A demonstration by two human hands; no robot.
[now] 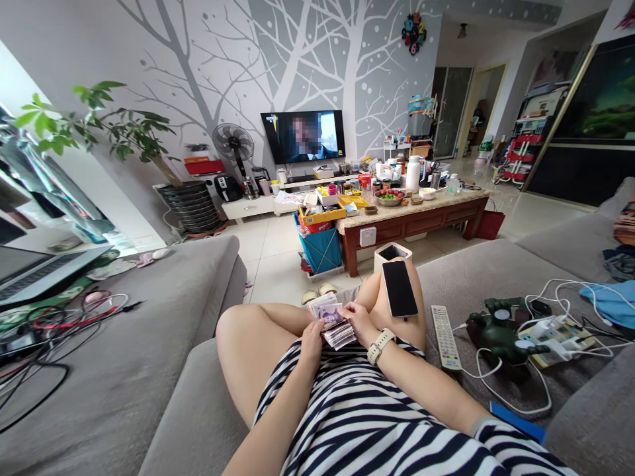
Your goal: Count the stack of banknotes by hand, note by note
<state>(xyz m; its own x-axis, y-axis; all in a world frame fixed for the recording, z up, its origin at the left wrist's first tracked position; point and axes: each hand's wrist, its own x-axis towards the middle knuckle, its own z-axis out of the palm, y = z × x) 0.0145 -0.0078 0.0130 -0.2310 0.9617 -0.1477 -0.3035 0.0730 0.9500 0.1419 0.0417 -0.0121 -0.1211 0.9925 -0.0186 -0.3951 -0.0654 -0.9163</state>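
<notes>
I sit on a grey sofa (149, 370) in a striped dress, legs crossed. Both hands hold a stack of banknotes (331, 318) over my lap. My left hand (312, 342) grips the stack's near left side, fingers curled. My right hand (358, 321), with a pale watch (380, 345) on the wrist, pinches the notes' right side. A black phone (399, 288) lies face up on my right knee, just right of the notes.
A white remote (445, 336) lies on the sofa beside my right leg, then a green toy figure (499, 334) and white cables with a power strip (555, 330). Laptop (40, 271) and cables at left. A wooden coffee table (411, 221), blue basket and TV (303, 136) stand ahead.
</notes>
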